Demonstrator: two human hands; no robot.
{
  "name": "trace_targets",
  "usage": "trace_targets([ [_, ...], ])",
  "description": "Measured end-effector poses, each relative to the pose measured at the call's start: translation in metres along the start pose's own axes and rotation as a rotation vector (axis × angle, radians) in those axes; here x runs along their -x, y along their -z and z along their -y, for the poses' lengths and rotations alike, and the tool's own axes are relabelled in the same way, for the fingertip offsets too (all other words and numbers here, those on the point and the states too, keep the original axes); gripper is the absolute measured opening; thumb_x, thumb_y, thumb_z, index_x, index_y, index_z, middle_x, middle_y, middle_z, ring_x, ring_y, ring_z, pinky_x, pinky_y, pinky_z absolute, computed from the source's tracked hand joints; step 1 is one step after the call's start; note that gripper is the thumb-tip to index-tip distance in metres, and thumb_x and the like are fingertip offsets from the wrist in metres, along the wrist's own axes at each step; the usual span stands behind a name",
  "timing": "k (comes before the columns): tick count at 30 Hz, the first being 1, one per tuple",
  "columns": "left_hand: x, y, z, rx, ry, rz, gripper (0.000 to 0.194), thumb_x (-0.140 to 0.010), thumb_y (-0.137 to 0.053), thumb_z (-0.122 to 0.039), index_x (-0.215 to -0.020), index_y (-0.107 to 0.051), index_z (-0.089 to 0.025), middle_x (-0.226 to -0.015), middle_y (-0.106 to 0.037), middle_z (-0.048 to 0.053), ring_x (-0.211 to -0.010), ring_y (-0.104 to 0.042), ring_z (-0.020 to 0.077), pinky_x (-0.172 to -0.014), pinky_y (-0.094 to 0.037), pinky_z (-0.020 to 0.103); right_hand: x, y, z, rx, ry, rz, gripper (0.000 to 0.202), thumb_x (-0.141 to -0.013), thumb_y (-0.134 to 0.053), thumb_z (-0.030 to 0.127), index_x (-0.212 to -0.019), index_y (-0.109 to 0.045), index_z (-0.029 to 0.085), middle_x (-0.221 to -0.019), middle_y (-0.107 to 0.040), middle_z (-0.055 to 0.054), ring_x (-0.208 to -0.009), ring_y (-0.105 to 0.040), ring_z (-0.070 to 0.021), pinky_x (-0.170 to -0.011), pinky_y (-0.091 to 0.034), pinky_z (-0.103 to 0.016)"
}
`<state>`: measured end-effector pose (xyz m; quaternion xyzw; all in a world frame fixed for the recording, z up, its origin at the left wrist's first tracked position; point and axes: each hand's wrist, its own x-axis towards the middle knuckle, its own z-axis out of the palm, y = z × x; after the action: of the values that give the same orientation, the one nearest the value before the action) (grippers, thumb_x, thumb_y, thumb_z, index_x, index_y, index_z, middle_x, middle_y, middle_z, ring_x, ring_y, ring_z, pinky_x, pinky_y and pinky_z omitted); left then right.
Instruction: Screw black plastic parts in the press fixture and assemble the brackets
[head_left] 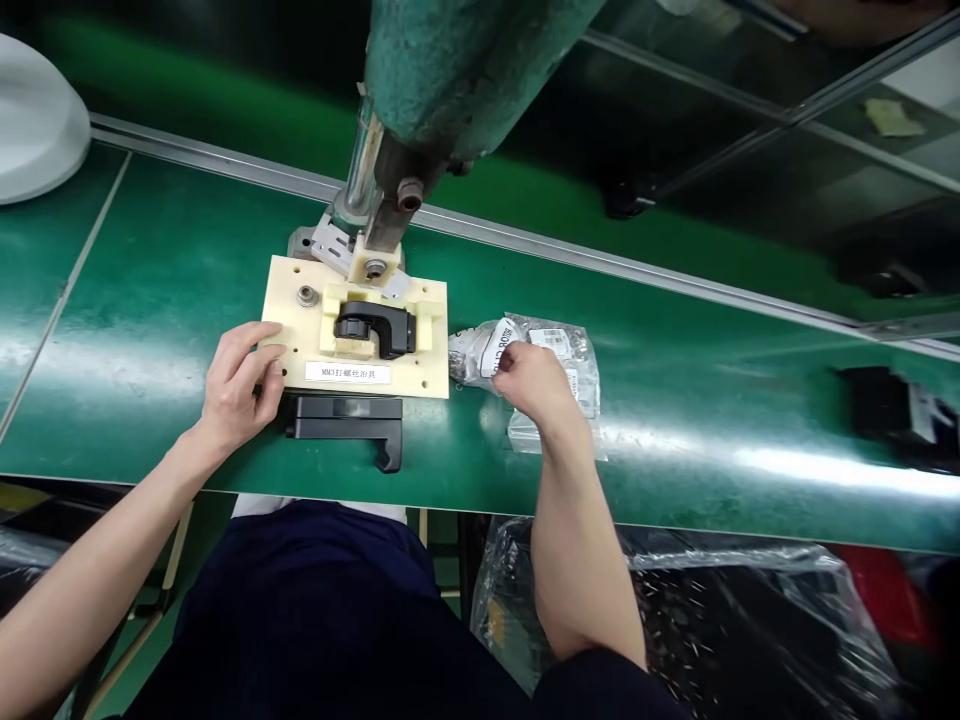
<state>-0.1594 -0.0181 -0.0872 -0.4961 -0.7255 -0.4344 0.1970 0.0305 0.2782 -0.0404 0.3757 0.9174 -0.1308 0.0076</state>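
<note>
My left hand (244, 385) rests at the left edge of a cream fixture plate (289, 345), its fingers slightly bent and apart, with nothing held. A black curved plastic part (394, 325) with a ribbed knob lies in the plate's raised nest. My right hand (536, 380) is closed, its fingertips pinched on a clear plastic bag (480, 345) with printed labels. Small pieces show inside the bag's left end, too small to name. In front of the plate lies a black hooked plastic piece (345, 420), touched by neither hand.
Above the fixture stands a green press (450, 80) with a metal column and ram. A white round object (37, 120) sits far left. Dark parts (892, 410) lie at the right of the green bench (712, 400). Below its front edge is a plastic-lined container (810, 570).
</note>
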Motion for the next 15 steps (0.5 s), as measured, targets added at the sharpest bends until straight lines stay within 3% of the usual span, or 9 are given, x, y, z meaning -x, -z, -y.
trace_targets([
  [7, 0.000, 0.002, -0.001, -0.040, -0.008, 0.019, 0.021, -0.081, -0.053, -0.009, -0.099, -0.058, -0.020, -0.109, -0.064, 0.012, -0.102, -0.062, 0.0261, -0.084, -0.054, 0.043, 0.008, -0.005, 0.007, -0.140, 0.015, -0.043, 0.015, -0.069, -0.051, 0.017, -0.055, -0.054, 0.016, -0.052, -0.052, -0.002, -0.050, -0.047, -0.0141, -0.051, -0.031, -0.025],
  [13, 0.000, 0.002, 0.000, -0.027, -0.028, 0.018, 0.023, -0.081, -0.053, -0.007, -0.099, -0.058, -0.019, -0.110, -0.064, 0.013, -0.103, -0.061, 0.0258, -0.084, -0.053, 0.041, 0.034, -0.002, 0.007, -0.245, -0.002, -0.343, 0.023, -0.084, -0.050, 0.032, -0.074, -0.062, 0.015, -0.065, -0.057, -0.004, -0.056, -0.049, -0.0141, -0.055, -0.039, -0.026],
  [15, 0.000, 0.002, 0.000, -0.033, -0.024, 0.021, 0.022, -0.081, -0.053, -0.008, -0.099, -0.058, -0.020, -0.110, -0.064, 0.012, -0.102, -0.062, 0.0255, -0.084, -0.053, 0.041, 0.050, -0.004, 0.009, -0.239, 0.053, -0.424, 0.026, -0.088, -0.051, 0.036, -0.076, -0.062, 0.015, -0.064, -0.057, -0.003, -0.054, -0.048, -0.0135, -0.052, -0.040, -0.026],
])
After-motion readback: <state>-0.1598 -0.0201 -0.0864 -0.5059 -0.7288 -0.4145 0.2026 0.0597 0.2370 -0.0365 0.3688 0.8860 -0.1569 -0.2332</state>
